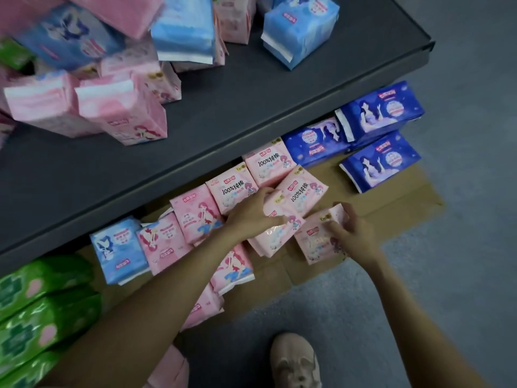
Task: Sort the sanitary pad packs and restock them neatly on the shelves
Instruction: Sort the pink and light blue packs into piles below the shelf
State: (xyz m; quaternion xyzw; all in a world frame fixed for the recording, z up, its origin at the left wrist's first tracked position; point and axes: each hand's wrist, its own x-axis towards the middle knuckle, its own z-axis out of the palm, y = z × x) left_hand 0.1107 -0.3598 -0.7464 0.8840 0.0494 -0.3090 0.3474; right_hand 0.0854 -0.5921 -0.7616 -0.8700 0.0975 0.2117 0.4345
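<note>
Pad packs lie on flattened cardboard on the floor under a dark shelf. My left hand grips a pale pink pack in the middle of the row. My right hand pinches the top edge of another pale pink pack just to its right. More pale pink packs lie behind them. Dark blue packs sit at the right, green packs at the left, a light blue pack between.
The shelf above carries a loose pile of pink packs and light blue packs; its right half is bare. My shoe stands on the grey floor at the bottom. Bare cardboard lies right of my right hand.
</note>
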